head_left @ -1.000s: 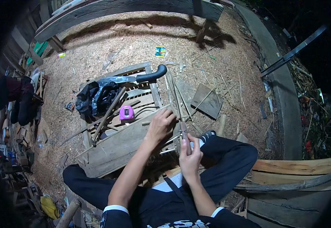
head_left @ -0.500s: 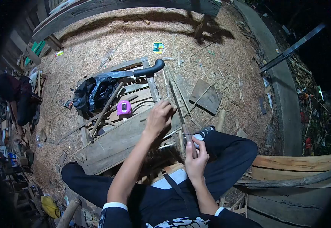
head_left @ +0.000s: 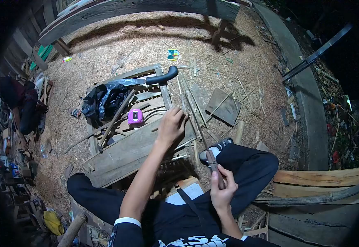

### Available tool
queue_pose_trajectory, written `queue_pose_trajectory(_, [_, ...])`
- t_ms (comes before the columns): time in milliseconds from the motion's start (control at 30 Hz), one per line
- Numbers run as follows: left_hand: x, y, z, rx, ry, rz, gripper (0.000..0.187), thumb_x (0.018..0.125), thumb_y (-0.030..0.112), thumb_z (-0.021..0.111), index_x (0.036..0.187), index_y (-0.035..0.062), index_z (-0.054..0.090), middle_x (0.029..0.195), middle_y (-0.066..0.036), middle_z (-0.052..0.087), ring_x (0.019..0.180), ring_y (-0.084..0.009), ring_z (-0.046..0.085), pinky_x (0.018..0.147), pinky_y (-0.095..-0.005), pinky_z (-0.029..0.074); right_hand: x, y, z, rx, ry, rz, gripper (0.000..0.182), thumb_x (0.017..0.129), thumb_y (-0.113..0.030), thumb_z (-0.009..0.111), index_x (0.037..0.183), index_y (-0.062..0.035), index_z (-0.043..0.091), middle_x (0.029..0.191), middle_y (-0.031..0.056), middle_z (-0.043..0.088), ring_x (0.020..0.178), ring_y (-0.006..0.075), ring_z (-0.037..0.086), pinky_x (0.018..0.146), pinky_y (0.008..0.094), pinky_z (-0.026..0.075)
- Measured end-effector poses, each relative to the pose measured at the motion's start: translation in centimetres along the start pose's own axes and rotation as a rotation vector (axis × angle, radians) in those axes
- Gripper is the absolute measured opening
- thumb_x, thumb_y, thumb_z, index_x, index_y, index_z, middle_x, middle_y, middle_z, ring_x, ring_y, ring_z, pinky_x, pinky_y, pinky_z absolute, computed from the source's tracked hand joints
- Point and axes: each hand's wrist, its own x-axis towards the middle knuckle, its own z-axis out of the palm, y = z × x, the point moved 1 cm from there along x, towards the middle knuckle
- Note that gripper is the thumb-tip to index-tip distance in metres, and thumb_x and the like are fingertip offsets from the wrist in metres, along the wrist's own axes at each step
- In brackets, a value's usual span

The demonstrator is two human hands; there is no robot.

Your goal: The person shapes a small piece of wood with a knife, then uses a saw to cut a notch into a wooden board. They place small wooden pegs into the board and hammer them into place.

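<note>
My right hand [head_left: 223,187] is wrapped round the brown handle of a long, thin-bladed knife [head_left: 212,160]. Its narrow blade points up and away, seen nearly edge-on, passing right of my left hand. My left hand [head_left: 171,126] is closed, fingers curled, over the right end of a wide grey plank [head_left: 124,155]. Whatever it pinches is too small or hidden to make out. Beyond the plank, a pink tape measure [head_left: 135,116] lies on the slatted wooden stand, with a curved dark strip running from near it toward my left hand.
A black-handled machete [head_left: 162,77] and a black plastic bag [head_left: 105,101] rest on the stand's far side. A square board [head_left: 223,106] and thin sticks lie on the shavings-covered ground. A bench [head_left: 138,16] spans the far side; planks [head_left: 323,177] stand at my right.
My right hand has drawn back toward me and slightly right with the knife, so its blade shows differently. My left hand has barely moved.
</note>
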Motion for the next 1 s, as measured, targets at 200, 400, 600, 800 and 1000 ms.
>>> queue_pose_trajectory(200, [-0.7,1.0,-0.7,-0.053,-0.09,-0.035,0.016,0.094,0.015,0.074,0.096,0.0008,0.067,0.099,-0.015,0.063,0.094,-0.0378,0.062,0.08,-0.0469,0.051,3.1,1.4,3.3,0.135,0.078,-0.004,0.028,0.103,-0.013,0.07,0.124,0.0058,0.068,0.099,0.0159,0.078,0.087,0.0176,0.076,0.075,0.0319,0.059])
queue_pose_trajectory(400, [-0.8,0.6,-0.8,-0.076,-0.127,0.002,0.015,0.09,0.011,0.075,0.096,0.0002,0.066,0.099,-0.015,0.063,0.096,-0.0379,0.062,0.082,-0.0481,0.05,6.2,0.7,7.2,0.211,-0.012,0.111,0.029,0.105,-0.014,0.067,0.126,0.0067,0.067,0.107,0.0175,0.078,0.101,0.0182,0.074,0.085,0.0334,0.059])
queue_pose_trajectory(600, [-0.9,0.3,-0.4,-0.078,-0.103,0.028,0.015,0.086,0.008,0.076,0.093,0.0011,0.065,0.097,-0.014,0.061,0.095,-0.0372,0.061,0.082,-0.0477,0.051,7.0,0.7,8.1,0.171,-0.009,0.1,0.03,0.106,-0.014,0.065,0.127,0.007,0.065,0.105,0.0177,0.077,0.098,0.0165,0.073,0.084,0.0333,0.059])
queue_pose_trajectory(800, [-1.2,0.2,-0.2,-0.051,-0.165,0.04,0.016,0.084,0.009,0.077,0.092,0.0019,0.064,0.094,-0.014,0.061,0.093,-0.036,0.061,0.081,-0.0465,0.051,6.2,-1.0,7.1,0.095,-0.05,0.171,0.028,0.107,-0.015,0.065,0.125,0.0065,0.064,0.099,0.0163,0.077,0.09,0.0148,0.073,0.077,0.0336,0.057])
queue_pose_trajectory(1000, [-1.2,0.4,0.3,-0.07,-0.092,-0.002,0.015,0.081,0.004,0.074,0.089,0.0009,0.062,0.09,-0.015,0.058,0.091,-0.0378,0.059,0.08,-0.0473,0.05,4.8,-1.5,6.7,0.027,-0.002,0.074,0.027,0.106,-0.017,0.065,0.123,0.0054,0.066,0.097,0.0156,0.075,0.088,0.0134,0.07,0.075,0.0324,0.057])
